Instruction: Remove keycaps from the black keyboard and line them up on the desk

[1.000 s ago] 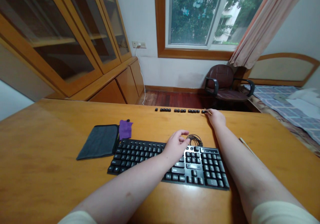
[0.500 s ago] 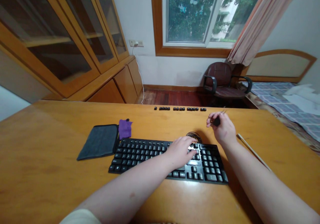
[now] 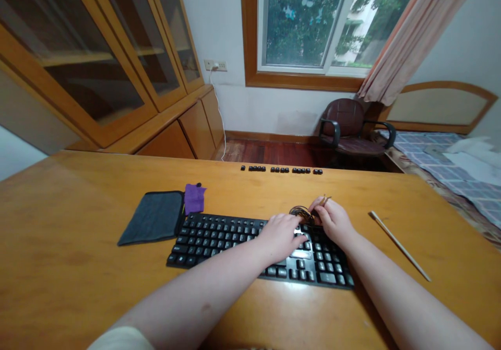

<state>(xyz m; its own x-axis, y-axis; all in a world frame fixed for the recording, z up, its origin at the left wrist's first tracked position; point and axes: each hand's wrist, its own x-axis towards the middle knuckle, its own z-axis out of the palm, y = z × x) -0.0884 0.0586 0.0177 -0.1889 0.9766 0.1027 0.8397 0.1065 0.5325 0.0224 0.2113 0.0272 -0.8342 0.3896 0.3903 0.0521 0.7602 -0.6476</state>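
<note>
The left hand [image 3: 279, 238] lies loosely spread, gripping nothing, on the black keyboard [image 3: 223, 238], lower centre of the frame; right of centre, the right hand [image 3: 332, 220] pinches a slim brownish tool [image 3: 324, 200] over the keyboard's far edge

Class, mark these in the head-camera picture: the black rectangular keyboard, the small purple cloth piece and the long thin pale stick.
Black rectangular keyboard [image 3: 224, 237]: head view, on its left-side keys.
Small purple cloth piece [image 3: 194, 200]: head view, mid-fabric.
Long thin pale stick [image 3: 400, 246]: head view, midway along its shaft.
</note>
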